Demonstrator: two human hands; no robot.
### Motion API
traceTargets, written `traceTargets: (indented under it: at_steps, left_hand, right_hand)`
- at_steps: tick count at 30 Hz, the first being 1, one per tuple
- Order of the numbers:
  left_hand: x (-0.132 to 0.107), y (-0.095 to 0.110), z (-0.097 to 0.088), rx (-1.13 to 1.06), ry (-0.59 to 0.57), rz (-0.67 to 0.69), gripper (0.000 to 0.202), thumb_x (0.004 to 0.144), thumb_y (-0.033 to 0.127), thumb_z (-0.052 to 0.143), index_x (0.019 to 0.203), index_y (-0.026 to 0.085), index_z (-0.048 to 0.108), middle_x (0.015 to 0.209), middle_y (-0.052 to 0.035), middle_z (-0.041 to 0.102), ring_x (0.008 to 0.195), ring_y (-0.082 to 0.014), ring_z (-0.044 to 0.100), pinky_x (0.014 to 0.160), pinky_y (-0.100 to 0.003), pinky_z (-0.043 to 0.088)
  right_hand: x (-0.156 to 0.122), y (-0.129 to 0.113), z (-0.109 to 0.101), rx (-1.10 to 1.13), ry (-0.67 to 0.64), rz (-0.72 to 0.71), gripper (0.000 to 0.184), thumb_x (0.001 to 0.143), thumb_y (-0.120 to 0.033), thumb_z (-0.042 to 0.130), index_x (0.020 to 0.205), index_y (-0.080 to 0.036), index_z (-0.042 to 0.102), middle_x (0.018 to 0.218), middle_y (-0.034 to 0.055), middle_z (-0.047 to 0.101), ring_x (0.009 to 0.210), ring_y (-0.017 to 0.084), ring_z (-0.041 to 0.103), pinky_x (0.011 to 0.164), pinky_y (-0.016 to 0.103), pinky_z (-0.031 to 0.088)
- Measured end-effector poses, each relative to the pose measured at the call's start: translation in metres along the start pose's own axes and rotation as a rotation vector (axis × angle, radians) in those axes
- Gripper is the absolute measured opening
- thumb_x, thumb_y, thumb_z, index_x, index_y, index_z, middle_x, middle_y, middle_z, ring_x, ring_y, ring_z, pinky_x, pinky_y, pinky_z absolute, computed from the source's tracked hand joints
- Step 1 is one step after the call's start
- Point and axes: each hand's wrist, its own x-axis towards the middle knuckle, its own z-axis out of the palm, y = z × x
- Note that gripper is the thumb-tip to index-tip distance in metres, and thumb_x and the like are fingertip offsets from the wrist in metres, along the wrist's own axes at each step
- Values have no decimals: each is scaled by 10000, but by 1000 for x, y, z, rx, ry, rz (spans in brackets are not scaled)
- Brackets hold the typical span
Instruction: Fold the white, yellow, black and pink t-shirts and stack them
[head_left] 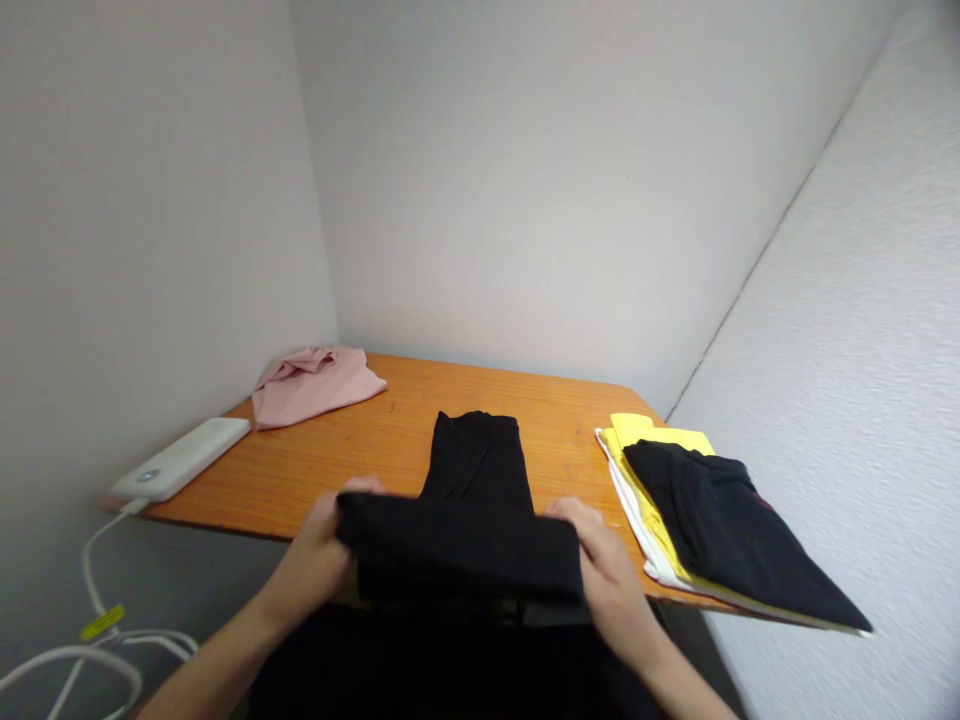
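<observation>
1. My left hand is grasping the left end of a black garment; some fingers are hiding behind the cloth.
2. My right hand is gripping the opposite end of the same near part, level with my left or slightly lower.
3. Between my hands, this part is stretching across as a wide band, slightly blurred, hanging at the near edge of the table.
4. Beyond my hands, the narrower far part is lying on the wooden top, pointing away from me.
5. Ahead of and left of my left hand, a pink cloth is lying crumpled near the wall.
6. Farther left of that hand, a white power bank is resting along the edge, its white cable drooping.
7. Just right of my right hand, a dark garment is lying over yellow cloth and white cloth.
</observation>
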Motion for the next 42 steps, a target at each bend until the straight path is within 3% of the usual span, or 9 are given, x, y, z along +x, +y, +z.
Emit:
traceTargets:
  at_steps: [3,6,15,19,22,26,30,36,42]
  left_hand:
    - [80,21,5,28,11,-35,507,907,582,434,996,132,649,906,-94,709,878,-241,656,775,-352,534]
    - [114,17,23,146,42,-67,510,905,528,486,1168,102,588,1116,-160,671,1085,-280,612,966,-428,460]
    - [41,-9,85,573,-275,-99,641,961,482,361,1462,83,376,1512,-247,358,1417,-372,312,1114,-547,290]
    - [22,-8,90,698,-281,-69,643,962,453,285,1485,84,350,1472,-220,436,1399,-379,344,1103,-597,279]
    - [-5,-7,88,690,-254,106,768,887,591,389,1516,160,302,1443,-200,485,1389,-400,355,1075,-640,296]
    - [-53,-2,88,691,-178,375,874,735,511,649,1512,353,280,1564,-161,299,1413,-425,293,1051,-670,317]
    - [-68,12,96,650,-191,373,835,764,206,549,1518,383,240,1628,-98,101,1368,-381,399,1028,-599,422]
    - [15,73,112,501,-177,165,577,874,264,436,1448,318,409,1576,-114,272,1066,-377,657,789,-508,588]
    - [105,188,150,238,-13,364,532,852,101,473,1376,191,480,1588,-124,245,1342,-346,446,1058,-476,441]
  right_hand:
    - [69,13,-6,-92,-3,183,422,956,-411,313,753,-204,618,780,77,665,829,250,624,761,349,471]
    - [104,35,-1,-395,-17,371,448,951,-469,374,739,-177,640,789,116,683,819,269,638,759,361,456]
    - [58,42,43,-643,-111,411,563,888,-621,487,932,-98,692,965,249,675,966,383,610,836,472,448]
    - [59,37,45,-503,-120,374,371,868,-481,578,993,-136,635,994,171,663,964,311,600,840,414,462]
    - [50,35,35,-294,-100,390,241,812,-396,620,925,-190,568,894,68,630,829,232,592,745,349,471]
    - [25,30,13,94,-79,419,408,727,-244,635,1102,-217,476,851,-20,589,775,175,577,729,306,474]
    - [21,29,-9,417,-181,293,692,700,-132,578,1359,-276,423,1256,14,589,1117,182,568,976,342,437]
    - [85,35,-65,439,-116,231,625,674,-87,511,1273,-235,605,1352,-19,579,1253,174,510,1100,325,350]
    - [101,42,-195,444,139,222,654,702,-175,552,1352,-251,550,1279,1,635,1096,213,616,991,385,469]
